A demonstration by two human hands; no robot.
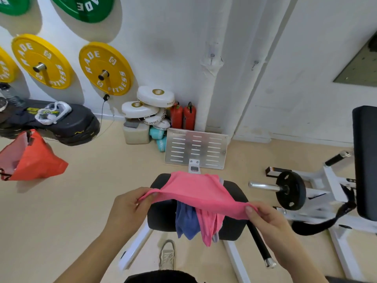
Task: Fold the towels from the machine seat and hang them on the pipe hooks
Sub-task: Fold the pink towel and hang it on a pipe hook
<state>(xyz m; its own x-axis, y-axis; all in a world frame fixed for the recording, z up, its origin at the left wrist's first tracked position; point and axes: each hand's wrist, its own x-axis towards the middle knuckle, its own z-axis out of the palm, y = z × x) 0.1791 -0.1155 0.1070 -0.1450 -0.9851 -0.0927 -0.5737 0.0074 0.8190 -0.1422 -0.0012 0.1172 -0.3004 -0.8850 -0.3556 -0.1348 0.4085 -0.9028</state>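
A pink towel point(195, 190) is stretched between my hands above the black machine seat point(161, 213). My left hand point(128, 205) pinches its left corner and my right hand point(267, 219) pinches its right corner. The far part of the towel lies on the seat. Beneath it a blue towel point(186, 221) and another pink towel point(210, 225) hang over the seat's near edge. On the white wall pipes behind sit two small hooks, one on the left pipe point(212, 57) and one on the right pipe point(255, 64).
A slotted metal footplate point(195, 148) stands beyond the seat. Red extinguishers point(183, 117), white pads and teal dumbbells crowd the wall base. A weight plate on a bar point(290, 189) and a white machine frame lie at right. An orange bag point(34, 158) hangs at left.
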